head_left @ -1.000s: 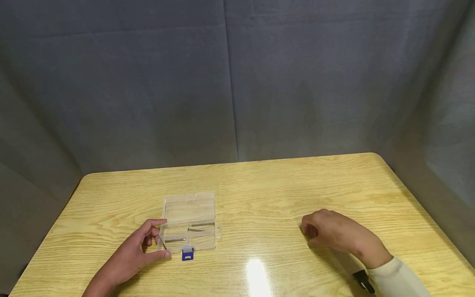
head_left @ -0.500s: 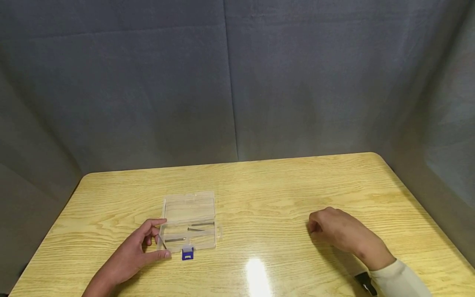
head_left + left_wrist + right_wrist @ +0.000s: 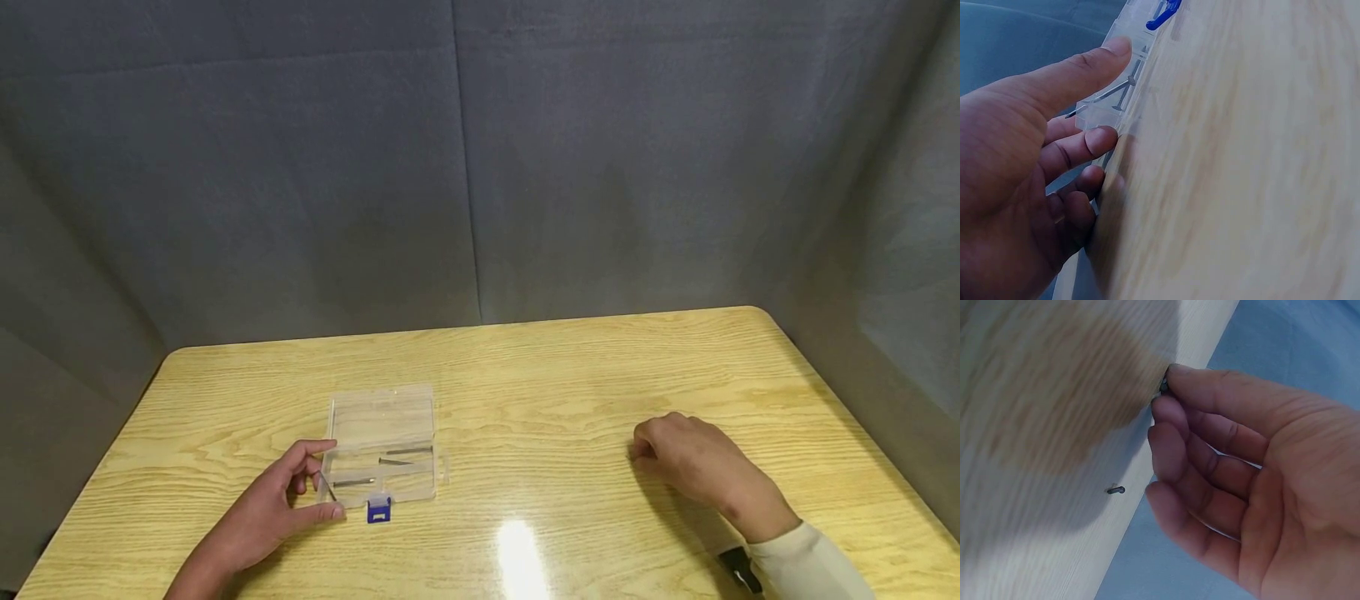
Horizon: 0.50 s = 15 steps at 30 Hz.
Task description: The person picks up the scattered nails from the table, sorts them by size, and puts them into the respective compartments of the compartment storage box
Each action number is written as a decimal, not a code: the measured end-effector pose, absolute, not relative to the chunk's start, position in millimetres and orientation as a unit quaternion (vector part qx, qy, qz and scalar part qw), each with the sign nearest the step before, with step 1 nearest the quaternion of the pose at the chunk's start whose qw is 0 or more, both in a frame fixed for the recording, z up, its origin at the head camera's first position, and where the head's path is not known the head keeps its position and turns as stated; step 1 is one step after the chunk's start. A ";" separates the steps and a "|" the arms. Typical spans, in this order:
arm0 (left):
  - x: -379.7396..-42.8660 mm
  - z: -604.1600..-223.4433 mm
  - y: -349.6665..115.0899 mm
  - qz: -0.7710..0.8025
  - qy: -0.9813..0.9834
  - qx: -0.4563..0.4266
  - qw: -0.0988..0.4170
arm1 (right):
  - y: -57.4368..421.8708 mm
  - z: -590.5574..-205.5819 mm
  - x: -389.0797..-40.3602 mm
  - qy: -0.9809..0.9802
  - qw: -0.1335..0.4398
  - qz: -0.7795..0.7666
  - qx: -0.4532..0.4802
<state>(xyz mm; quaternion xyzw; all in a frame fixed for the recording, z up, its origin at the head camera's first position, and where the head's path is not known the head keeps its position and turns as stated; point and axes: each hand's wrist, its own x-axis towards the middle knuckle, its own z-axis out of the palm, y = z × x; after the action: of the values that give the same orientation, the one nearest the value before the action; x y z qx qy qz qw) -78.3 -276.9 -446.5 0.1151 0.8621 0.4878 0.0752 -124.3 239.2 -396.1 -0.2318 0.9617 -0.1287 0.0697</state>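
Note:
A clear plastic box (image 3: 408,492) lies with its lid (image 3: 382,415) folded back and a blue latch (image 3: 378,510) at its front. Several nails lie in it, among them a nail (image 3: 395,462) in the middle. My left hand (image 3: 262,512) grips the box's left end between thumb and index finger, beside a slanting nail (image 3: 1107,94). At the right, my right hand (image 3: 705,467) is low over the table, thumb and index finger pinching a small dark nail-like metal piece (image 3: 1164,384), mostly hidden. Another small dark metal piece (image 3: 1116,489) lies on the wood close to its fingers.
The wooden table (image 3: 540,392) has rounded far corners. A grey cloth curtain (image 3: 465,167) hangs behind it and along both sides. A bright light reflection (image 3: 521,554) shows near the front. A dark strap piece (image 3: 738,567) hangs at the right sleeve (image 3: 813,562).
My right hand has shifted a little to the right and away from me, its fingertips drawing together. The left hand and the box have stayed in place.

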 end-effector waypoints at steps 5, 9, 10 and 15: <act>-78.7 -447.0 -277.3 0.485 0.864 0.116 0.075 | 238.6 -394.7 -126.9 0.956 0.054 -0.123 -0.262; -78.5 -447.0 -277.5 0.483 0.864 0.122 0.072 | 238.6 -395.0 -130.7 0.947 0.067 -0.128 -0.287; -78.4 -447.0 -277.6 0.484 0.863 0.124 0.071 | 238.5 -395.4 -131.8 0.945 0.074 -0.130 -0.290; -77.8 -447.1 -277.4 0.491 0.859 0.126 0.072 | 237.2 -398.0 -133.9 0.942 0.092 -0.133 -0.295</act>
<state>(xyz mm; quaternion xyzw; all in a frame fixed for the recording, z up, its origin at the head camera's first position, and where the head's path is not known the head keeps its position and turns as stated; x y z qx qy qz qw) -77.8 -277.4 -447.1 0.1260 0.8592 0.4906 0.0721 -133.9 237.2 -398.0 -0.2951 0.9417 -0.1329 0.0922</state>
